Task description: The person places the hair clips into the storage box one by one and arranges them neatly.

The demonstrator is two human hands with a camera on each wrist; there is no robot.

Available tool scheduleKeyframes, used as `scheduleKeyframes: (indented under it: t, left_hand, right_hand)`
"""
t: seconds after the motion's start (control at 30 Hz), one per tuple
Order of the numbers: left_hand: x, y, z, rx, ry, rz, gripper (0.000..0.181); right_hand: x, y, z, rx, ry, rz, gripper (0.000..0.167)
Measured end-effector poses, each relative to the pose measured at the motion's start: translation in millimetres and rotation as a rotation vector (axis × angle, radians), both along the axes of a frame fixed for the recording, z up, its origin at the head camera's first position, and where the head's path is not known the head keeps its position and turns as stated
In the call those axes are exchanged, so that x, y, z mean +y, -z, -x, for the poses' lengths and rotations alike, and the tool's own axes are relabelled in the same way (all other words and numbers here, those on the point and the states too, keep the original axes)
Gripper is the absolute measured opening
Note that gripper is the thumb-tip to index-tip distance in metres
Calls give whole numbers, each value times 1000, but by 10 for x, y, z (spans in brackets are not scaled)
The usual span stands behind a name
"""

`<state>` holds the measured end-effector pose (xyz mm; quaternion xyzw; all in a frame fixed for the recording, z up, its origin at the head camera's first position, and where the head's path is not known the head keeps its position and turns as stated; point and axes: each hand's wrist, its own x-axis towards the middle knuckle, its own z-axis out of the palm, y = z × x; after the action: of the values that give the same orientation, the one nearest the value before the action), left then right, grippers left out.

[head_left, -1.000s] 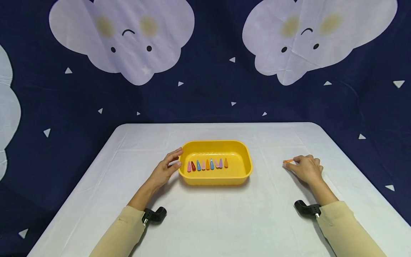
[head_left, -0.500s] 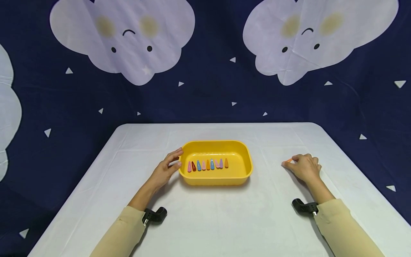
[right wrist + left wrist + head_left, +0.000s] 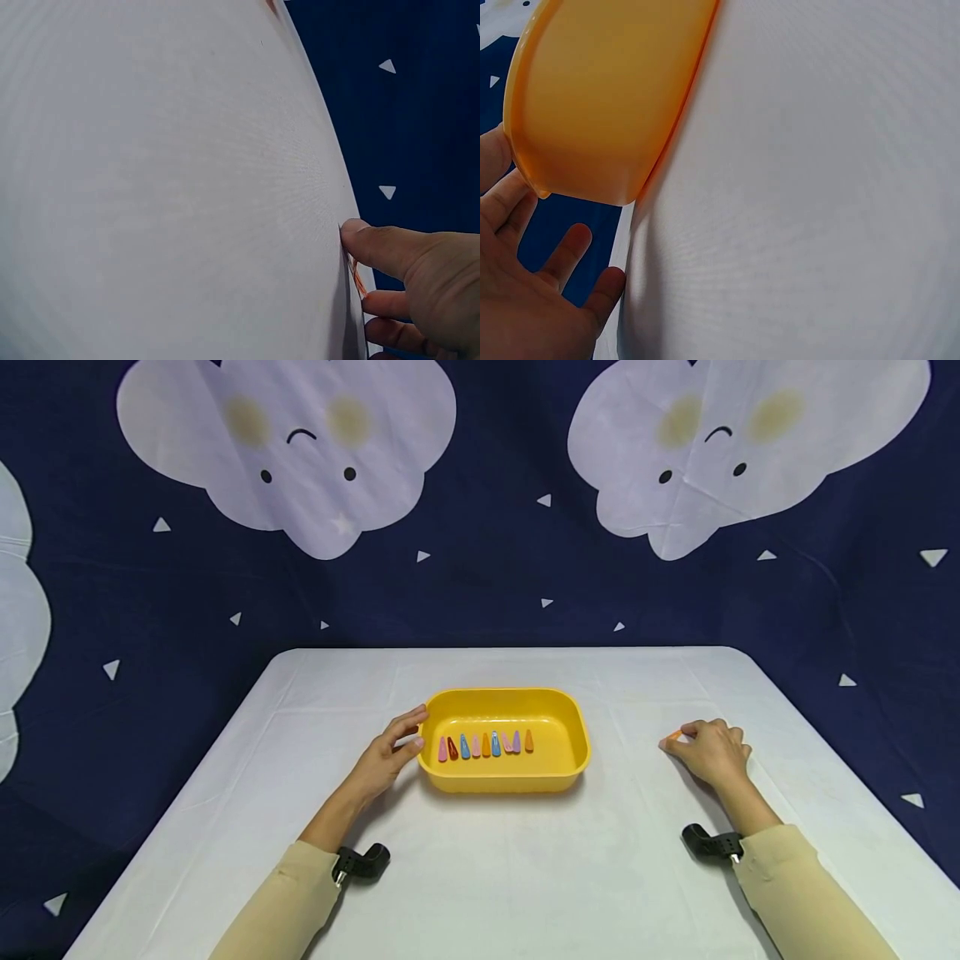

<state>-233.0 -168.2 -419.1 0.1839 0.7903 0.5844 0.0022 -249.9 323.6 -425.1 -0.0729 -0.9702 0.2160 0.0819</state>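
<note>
A yellow plastic tray (image 3: 510,785) stands on the white table. Several small snap hair clips (image 3: 485,745) in pink, red, blue, orange and purple lie in a row inside it. My left hand (image 3: 382,764) touches the tray's left end, thumb and fingertips at the rim. In the left wrist view the fingers of that hand (image 3: 574,247) are spread and fairly straight. Far to the right, my right hand (image 3: 712,752) pinches an orange hair clip (image 3: 676,735) between thumb and fingers, low over the table. Most of that clip (image 3: 358,278) is hidden behind the fingers.
A white cloth covers the table (image 3: 517,877). Behind it hangs a dark blue curtain (image 3: 480,593) with clouds and small white triangles. Black wrist cameras (image 3: 363,862) sit on both forearms.
My right hand has shifted slightly left, and the orange clip has turned from nearly level to slanted, with less of it showing. The left hand and tray have stayed put.
</note>
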Motion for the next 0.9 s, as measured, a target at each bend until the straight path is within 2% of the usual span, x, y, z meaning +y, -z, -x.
scheduleKeyframes:
  t: [0.4, 0.9]
  left_hand:
    - [9, -19, -13, 9, 9, -8, 45]
    - [5, 4, 4, -6, -2, 4, 45]
  right_hand:
    - [-7, -7, 3, 44, -31, 26, 52]
    - [-191, -271, -44, 71, -151, 81, 54]
